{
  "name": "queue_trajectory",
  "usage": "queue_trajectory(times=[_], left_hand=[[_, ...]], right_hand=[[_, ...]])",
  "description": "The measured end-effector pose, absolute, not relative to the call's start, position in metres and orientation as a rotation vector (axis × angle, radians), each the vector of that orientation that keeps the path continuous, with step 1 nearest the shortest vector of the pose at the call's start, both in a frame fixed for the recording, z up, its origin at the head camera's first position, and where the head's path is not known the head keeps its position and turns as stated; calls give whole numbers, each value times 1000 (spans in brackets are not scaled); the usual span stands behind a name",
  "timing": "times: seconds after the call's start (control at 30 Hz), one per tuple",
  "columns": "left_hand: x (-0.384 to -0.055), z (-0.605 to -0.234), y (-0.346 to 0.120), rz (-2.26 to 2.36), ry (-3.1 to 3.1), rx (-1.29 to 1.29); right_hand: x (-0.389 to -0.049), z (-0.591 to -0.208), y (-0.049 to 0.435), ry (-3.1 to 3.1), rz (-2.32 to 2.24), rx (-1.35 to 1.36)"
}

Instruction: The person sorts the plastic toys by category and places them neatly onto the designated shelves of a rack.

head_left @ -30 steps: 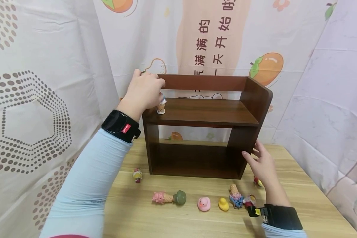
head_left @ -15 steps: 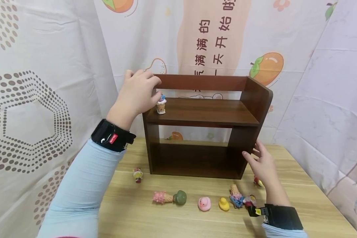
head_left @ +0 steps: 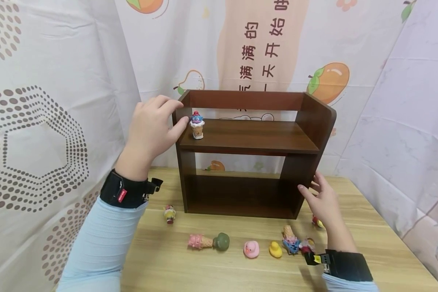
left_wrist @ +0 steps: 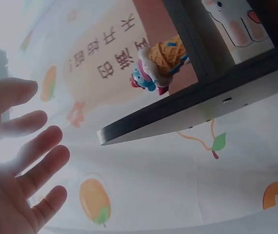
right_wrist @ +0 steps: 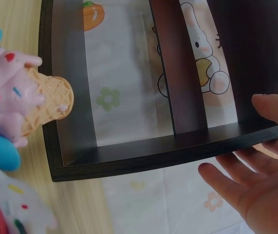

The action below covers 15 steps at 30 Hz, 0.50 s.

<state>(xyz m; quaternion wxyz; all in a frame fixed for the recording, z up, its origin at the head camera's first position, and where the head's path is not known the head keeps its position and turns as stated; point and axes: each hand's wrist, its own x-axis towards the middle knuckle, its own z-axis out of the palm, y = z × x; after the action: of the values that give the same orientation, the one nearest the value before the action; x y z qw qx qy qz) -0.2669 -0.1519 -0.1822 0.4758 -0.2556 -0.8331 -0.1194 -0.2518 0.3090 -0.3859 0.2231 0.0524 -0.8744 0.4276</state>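
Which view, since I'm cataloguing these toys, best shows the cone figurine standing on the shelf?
The head view: the cone figurine stands upright and whole there, its face toward the camera. The left wrist view shows it slanted, its base hidden by the shelf. The right wrist view leaves it out.

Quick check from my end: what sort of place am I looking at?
Likely a corner staged for filming: patterned cloth hangs behind and beside a wood-grained table, which bears a brown shelf holding an ice-cream toy.
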Motion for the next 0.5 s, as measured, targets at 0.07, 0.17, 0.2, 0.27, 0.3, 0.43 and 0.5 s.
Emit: queue_trajectory(times=[0.07, 0.17, 0.2, 0.27, 0.3, 0.43, 0.5], left_hand=[[-264, -186, -154, -322, -1991, -634], [-260, -194, -157, -371, -1956, -631], [-258, -196, -158, -389, -1951, -628], [-257, -202, -161, -427, -1947, -619], [-256, -205, -163, -444, -1946, -613], [-253, -216, -169, -514, -1945, -587], [-252, -222, -172, -541, -1944, -576]], right_hand=[[-252, -386, 309, -2413, 1179, 147], [-252, -386, 310, -2414, 1170, 145], [-252, -385, 309, -2415, 1170, 144], [-251, -385, 309, -2417, 1173, 141], [-251, -384, 309, -2418, 1176, 140], [-250, -384, 309, -2419, 1185, 139], [-250, -384, 309, -2421, 1182, 138]])
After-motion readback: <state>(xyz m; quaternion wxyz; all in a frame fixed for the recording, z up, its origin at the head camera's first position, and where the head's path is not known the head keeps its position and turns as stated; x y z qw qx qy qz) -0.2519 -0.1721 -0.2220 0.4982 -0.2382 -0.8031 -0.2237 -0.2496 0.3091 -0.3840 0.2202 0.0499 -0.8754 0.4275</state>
